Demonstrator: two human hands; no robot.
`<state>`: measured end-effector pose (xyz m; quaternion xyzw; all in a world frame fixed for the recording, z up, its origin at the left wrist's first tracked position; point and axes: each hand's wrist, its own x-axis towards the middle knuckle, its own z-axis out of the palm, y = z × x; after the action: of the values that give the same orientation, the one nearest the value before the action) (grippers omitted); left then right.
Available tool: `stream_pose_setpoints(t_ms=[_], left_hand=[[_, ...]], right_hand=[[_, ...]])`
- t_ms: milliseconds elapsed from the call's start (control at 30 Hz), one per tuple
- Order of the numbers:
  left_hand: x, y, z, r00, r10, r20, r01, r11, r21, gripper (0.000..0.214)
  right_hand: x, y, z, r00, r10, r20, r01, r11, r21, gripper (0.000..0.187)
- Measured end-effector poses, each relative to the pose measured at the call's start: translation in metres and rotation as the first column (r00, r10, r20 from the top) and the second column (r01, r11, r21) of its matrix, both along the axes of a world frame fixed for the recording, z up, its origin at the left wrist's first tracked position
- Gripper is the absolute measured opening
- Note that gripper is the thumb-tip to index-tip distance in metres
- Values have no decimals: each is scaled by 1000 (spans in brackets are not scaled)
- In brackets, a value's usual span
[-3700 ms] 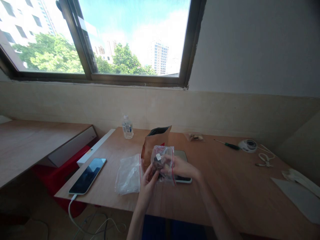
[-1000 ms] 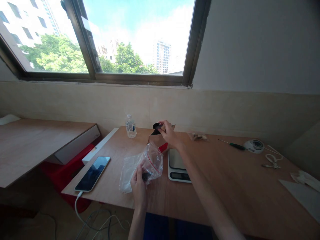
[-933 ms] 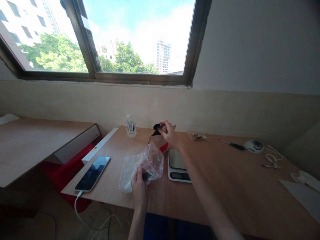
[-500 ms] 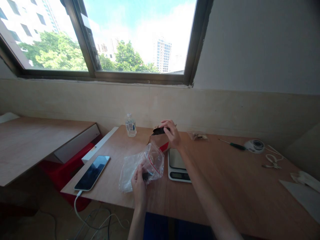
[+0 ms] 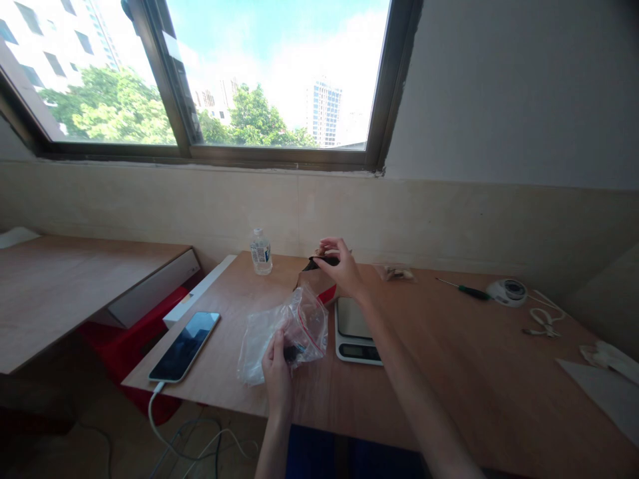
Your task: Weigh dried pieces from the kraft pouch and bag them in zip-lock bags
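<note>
My left hand (image 5: 277, 368) grips a clear zip bag (image 5: 305, 324) with a red seal strip near the table's front edge; something small and dark lies in the bag. More clear plastic bags (image 5: 254, 342) lie flat just left of it. My right hand (image 5: 342, 266) is stretched out to the open mouth of a brown stand-up pouch (image 5: 312, 282). Its fingers are pinched together over the opening on a small piece I cannot make out. A white kitchen scale (image 5: 355, 330) sits right of the bag, below my right forearm.
A phone (image 5: 185, 345) on a white cable lies at the table's left front. A water bottle (image 5: 260, 252) stands by the wall. Farther right are a small clear bag (image 5: 393, 271), a green-handled screwdriver (image 5: 462, 288), a tape roll (image 5: 508, 291) and white papers (image 5: 602, 372).
Both hands held the zip bag together 3.7 s ago. Since then my right hand went to the pouch mouth and, over the last second, dipped its fingers there. The left hand stayed put.
</note>
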<state>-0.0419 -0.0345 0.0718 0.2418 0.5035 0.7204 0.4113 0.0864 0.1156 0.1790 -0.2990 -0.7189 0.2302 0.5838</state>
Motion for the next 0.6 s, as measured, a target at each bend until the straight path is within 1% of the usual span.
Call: stream_pose_setpoints(t_ms=[67,133,200,267,333,400,467,600], left_hand=[[1,-1,2,1000,-10,6,10,1000,9,40],[1,-2,4,999,-32,4,32,999,17,40],[2,-2,5,999,-46,-7,47,998,32,40],[2,-2,4,998,-65,-6,65,997,48,40],[2,-2,3,997,-81,-2,81,995,58,41],[3,-2,2,997,-78,-3,79,995,60,41],[2,-2,2,998,-69,-7,69,996,55,41],[1,-2,4,997,-83,-6,83,996,40,44]], right_hand=[[2,1,0,999,-34,21,33,999,32,28],[4,2,0,994,-79,76,74,995,64,18],[6,1,1,985,-117,129,105,990,96,17],[7,-2,1,976,-127,175,105,986,130,16],[8,-6,2,966,-102,237,66,985,158,13],[9,-11,2,951,-79,299,29,986,166,14],[12,-16,2,939,-73,336,17,986,166,19],[18,-21,1,923,-141,359,84,982,168,27]])
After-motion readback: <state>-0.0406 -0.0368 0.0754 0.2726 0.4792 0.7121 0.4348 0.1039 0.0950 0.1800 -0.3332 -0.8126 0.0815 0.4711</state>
